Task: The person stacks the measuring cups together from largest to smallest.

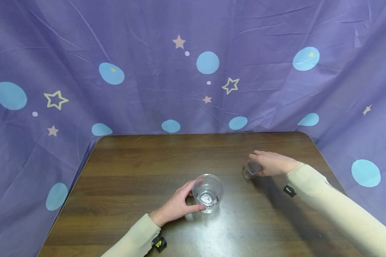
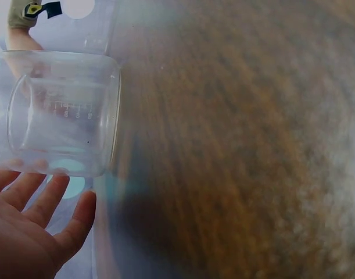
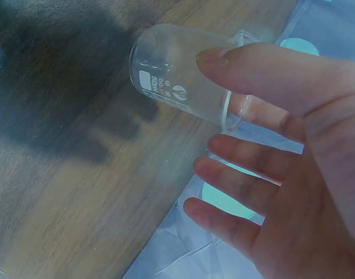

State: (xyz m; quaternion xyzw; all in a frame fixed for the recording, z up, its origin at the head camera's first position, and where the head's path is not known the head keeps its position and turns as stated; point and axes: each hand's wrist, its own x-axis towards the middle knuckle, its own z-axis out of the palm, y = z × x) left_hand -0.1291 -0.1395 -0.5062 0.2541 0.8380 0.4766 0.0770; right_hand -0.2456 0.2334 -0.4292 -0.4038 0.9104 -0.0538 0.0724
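My left hand (image 1: 181, 202) holds a large clear glass beaker (image 1: 208, 184) on the table, thumb along the near side and fingers on the left side. Inside it, the left wrist view shows a smaller glass beaker (image 2: 64, 116) with white graduation marks. To the right and farther back, my right hand (image 1: 272, 163) pinches a small glass beaker (image 3: 177, 72) near its rim, between thumb and index finger. White print on its wall reads 50 ml. The other right fingers (image 3: 241, 180) stretch out away from the glass. This small beaker looks empty.
A brown wood-grain table (image 1: 141, 160) with rounded far corners lies under both hands. A purple curtain (image 1: 148, 71) with stars and blue dots hangs behind it and along both sides. Shadow from the right arm falls across the table's right part.
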